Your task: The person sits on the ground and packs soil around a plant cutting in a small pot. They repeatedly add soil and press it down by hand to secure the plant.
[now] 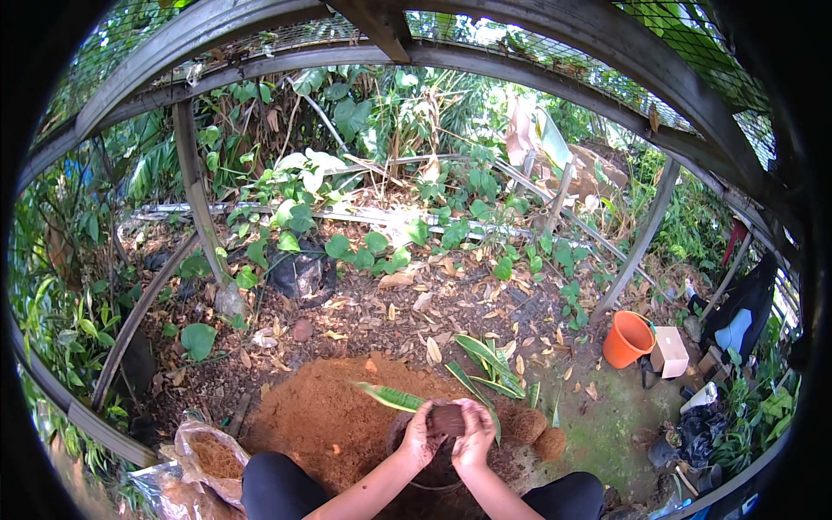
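Between my left hand (pixel 419 436) and my right hand (pixel 473 436) is a dark brown clump of soil (pixel 447 419), with the fingers of both hands curved around its sides. Soil smears my fingers. Under the hands stands a round container (pixel 435 477) of dark soil, partly hidden by my wrists. A yellow-edged snake plant leaf (pixel 390 397) points out to the left beside my left hand; its right end is hidden. More snake plant leaves (pixel 492 368) lie on the ground beyond my right hand. Two brown fibrous balls (pixel 527 425) rest to its right.
A mound of reddish-brown soil (pixel 321 403) spreads ahead and left. Plastic bags of brown fibre (pixel 217 459) sit by my left knee. Farther right are an orange bucket (pixel 628 340), a cardboard box (pixel 669 352) and black plastic pots (pixel 663 451). Wooden posts (pixel 641 238) and netting frame the space.
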`<state>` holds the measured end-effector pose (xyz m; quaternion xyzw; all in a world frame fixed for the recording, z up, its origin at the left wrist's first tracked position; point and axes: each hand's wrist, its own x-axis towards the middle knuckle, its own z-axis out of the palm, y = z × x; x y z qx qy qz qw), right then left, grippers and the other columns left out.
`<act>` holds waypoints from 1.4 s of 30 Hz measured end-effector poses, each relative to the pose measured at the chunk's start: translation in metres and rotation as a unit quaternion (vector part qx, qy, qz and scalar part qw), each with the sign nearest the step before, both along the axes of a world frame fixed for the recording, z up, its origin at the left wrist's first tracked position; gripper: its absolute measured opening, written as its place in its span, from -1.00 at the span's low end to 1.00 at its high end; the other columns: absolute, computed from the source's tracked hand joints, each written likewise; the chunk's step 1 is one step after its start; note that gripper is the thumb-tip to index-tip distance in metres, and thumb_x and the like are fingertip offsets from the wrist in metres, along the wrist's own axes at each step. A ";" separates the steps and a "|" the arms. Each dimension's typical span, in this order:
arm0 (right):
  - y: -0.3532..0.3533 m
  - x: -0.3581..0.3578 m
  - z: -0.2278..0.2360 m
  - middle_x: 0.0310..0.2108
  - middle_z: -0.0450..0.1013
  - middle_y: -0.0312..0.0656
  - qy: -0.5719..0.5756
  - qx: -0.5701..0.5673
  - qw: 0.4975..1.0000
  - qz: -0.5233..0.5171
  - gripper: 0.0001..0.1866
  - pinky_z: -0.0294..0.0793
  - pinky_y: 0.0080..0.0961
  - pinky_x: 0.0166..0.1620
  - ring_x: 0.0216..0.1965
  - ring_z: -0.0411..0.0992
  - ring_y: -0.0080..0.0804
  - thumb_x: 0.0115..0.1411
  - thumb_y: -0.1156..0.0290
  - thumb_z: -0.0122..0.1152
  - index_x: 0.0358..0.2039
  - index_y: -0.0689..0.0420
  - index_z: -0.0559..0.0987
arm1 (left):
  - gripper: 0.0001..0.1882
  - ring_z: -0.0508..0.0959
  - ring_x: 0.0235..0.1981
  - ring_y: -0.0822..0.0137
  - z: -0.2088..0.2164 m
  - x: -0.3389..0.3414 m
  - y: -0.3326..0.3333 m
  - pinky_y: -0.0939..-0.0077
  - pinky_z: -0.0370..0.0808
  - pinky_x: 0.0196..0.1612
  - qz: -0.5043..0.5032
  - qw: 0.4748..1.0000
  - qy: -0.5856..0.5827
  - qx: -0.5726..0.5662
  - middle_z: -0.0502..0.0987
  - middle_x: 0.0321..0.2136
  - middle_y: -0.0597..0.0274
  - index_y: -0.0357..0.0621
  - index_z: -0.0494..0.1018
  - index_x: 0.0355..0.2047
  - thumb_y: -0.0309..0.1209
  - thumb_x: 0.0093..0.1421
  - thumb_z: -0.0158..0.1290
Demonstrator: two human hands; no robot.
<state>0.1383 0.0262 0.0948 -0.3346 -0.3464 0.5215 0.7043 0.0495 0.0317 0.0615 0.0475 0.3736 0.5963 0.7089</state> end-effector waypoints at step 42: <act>-0.003 0.015 0.019 0.07 0.37 -0.06 -0.376 0.318 0.868 0.063 -0.35 -0.10 0.02 0.28 0.19 0.22 -0.03 0.20 -0.17 -0.15 -0.04 0.15 0.52 | -0.69 0.49 -0.07 0.19 0.012 -0.027 0.003 0.20 0.40 0.07 -0.074 0.970 -0.190 0.129 0.53 -0.16 0.16 -0.14 0.44 -0.18 -0.20 0.25 -0.12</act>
